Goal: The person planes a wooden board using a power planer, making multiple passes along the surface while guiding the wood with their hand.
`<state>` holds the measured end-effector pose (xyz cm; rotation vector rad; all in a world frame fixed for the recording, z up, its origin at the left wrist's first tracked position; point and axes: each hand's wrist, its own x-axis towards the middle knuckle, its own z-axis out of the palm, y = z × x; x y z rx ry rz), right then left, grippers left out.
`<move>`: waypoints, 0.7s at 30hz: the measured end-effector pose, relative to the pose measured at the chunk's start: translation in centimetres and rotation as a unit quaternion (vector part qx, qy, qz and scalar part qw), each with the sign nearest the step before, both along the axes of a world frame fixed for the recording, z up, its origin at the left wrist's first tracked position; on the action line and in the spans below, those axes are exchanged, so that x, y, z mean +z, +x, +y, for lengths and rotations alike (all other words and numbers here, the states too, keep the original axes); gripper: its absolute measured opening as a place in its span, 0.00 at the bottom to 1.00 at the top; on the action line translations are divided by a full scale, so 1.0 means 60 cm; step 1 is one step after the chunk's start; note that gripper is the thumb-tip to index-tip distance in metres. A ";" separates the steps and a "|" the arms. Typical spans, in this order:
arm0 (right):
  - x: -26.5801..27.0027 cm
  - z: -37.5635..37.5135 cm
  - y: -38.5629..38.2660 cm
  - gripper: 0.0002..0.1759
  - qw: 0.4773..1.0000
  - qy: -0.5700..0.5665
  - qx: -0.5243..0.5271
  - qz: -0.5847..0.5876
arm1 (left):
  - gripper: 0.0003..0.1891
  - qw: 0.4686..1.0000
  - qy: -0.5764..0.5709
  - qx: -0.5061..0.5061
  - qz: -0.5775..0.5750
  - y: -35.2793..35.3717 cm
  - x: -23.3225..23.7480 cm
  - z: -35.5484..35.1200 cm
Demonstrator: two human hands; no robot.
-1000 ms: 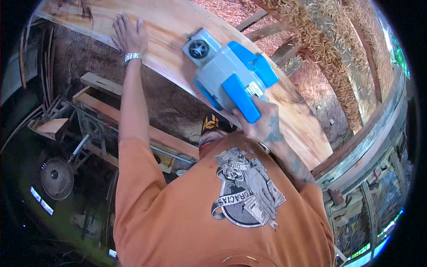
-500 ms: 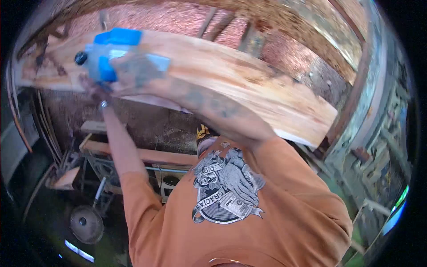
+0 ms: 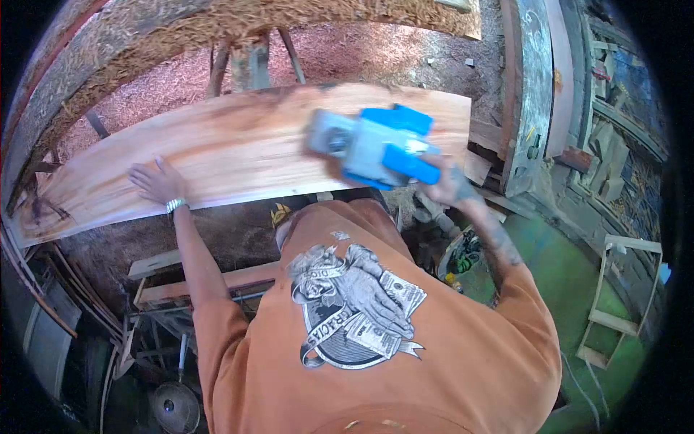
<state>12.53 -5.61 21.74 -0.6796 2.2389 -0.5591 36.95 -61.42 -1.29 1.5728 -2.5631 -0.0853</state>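
Note:
A long wooden board point(image 3: 238, 148) with reddish grain and dark marks at its left end lies across the view. My left hand point(image 3: 157, 181) rests flat on its left part, fingers spread, a band at the wrist. My right hand point(image 3: 442, 179) is wrapped round the handle of a blue and grey power tool point(image 3: 379, 148), which sits over the right part of the board. The tool is blurred by motion, and its underside is hidden.
Shaving-covered beams point(image 3: 166, 32) run along the top. Posts point(image 3: 531, 94) stand at the right beside scrap wood. A small wooden frame point(image 3: 614, 318) is on the green floor. At the lower left are a rail point(image 3: 210, 282) and a round metal disc point(image 3: 176, 407).
The power tool and my right hand have moved from the board's left end to its right part. My left hand has come away from the tool and now lies on the board. The view has shifted.

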 end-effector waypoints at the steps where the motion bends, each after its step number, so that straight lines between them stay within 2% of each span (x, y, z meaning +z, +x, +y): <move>1: 0.003 0.084 -0.025 0.17 0.997 0.049 -0.041 -0.035 | 0.44 1.000 -0.003 0.008 -0.003 -0.013 0.004 0.014; 2: 0.006 0.153 -0.056 0.16 0.999 0.028 0.018 0.025 | 0.44 1.000 -0.007 0.017 -0.004 -0.025 0.007 0.016; 3: 0.005 0.213 -0.078 0.16 0.997 -0.026 0.019 0.067 | 0.45 0.999 -0.013 0.030 -0.005 -0.029 0.008 0.017; 5: 0.024 0.305 -0.116 0.14 0.994 0.075 -0.080 -0.024 | 0.45 1.000 -0.018 0.021 -0.004 -0.020 0.000 0.011; 6: 0.017 0.357 -0.140 0.13 0.989 0.132 -0.066 -0.020 | 0.45 1.000 -0.020 0.016 -0.003 -0.017 -0.005 0.008; 10: 0.007 0.420 -0.204 0.11 0.993 0.115 0.004 0.012 | 0.42 1.000 -0.017 0.015 -0.006 -0.017 -0.002 0.009; 14: 0.002 0.373 -0.228 0.08 0.995 0.076 0.060 0.020 | 0.39 0.999 -0.023 0.020 -0.020 -0.022 -0.003 0.012; 18: -0.011 0.271 -0.234 0.06 0.993 0.023 0.117 0.014 | 0.38 0.997 -0.059 -0.002 -0.050 -0.009 -0.023 -0.011; 21: -0.022 0.173 -0.213 0.05 0.994 -0.006 0.108 -0.007 | 0.38 0.998 -0.056 0.007 -0.011 -0.012 -0.020 -0.004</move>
